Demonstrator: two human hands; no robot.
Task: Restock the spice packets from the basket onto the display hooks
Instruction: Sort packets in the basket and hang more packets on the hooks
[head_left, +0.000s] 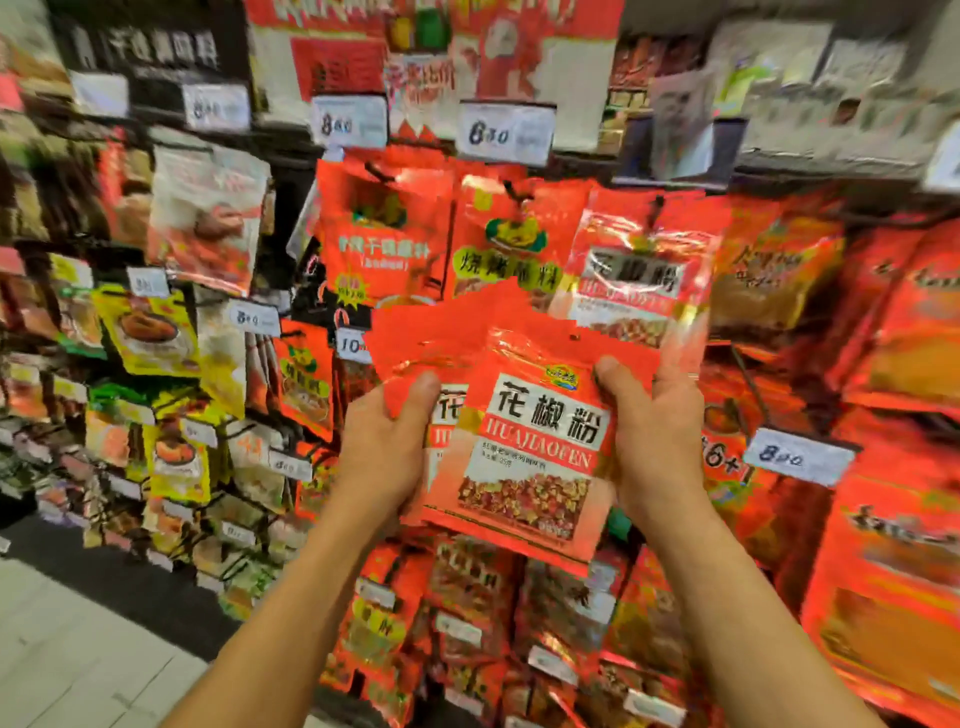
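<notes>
I hold a fanned stack of red spice packets (530, 447) labelled HUAJIAOFEN in front of the display. My left hand (387, 441) grips the stack's left side, thumb on the front. My right hand (657, 431) grips the front packet's right edge, thumb on top. Directly behind the stack, a matching red packet (636, 275) hangs on a display hook (657, 208). The basket is out of view.
Rows of hanging packets fill the wall: red ones (384, 234) in the middle and at right, yellow and brown ones (150, 332) at left. White price tags (506, 130) stick out on the hook ends. Pale floor tiles (67, 649) lie at lower left.
</notes>
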